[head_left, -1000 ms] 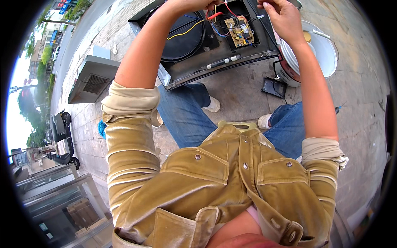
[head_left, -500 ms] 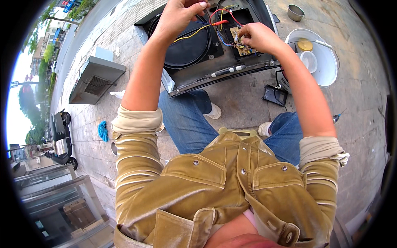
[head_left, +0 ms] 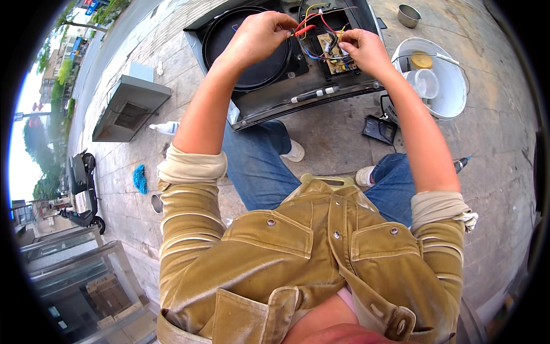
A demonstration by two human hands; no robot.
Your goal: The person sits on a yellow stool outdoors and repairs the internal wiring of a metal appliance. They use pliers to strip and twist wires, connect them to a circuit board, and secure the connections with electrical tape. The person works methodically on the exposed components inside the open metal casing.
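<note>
In front of my lap lies the opened dark metal housing (head_left: 269, 110) of an appliance, with a large round black part (head_left: 269, 77) at its left. My left hand (head_left: 259, 39) reaches over that round part, its fingertips pinched on thin wires beside a red sleeve (head_left: 305, 30). Close to the right, my right hand (head_left: 366, 53) is closed at the edge of a small circuit board (head_left: 325, 46), thumb and forefinger pinched at a thin wire. Red, yellow and blue wires run between the hands and the board. What exactly lies between the fingertips is too small to see fully.
A white bucket (head_left: 457, 94) holding plastic tubs stands right of the housing, near a metal bowl (head_left: 409, 16). A black plastic frame (head_left: 379, 129) lies on the paving. Leftward are a grey metal box (head_left: 130, 109), a white bottle (head_left: 166, 128) and a blue cloth (head_left: 140, 179).
My left hand has come down and to the right, nearer the red sleeve. The right hand has lifted slightly from over the board, uncovering more of it. The yellow wire no longer stretches across the round part.
</note>
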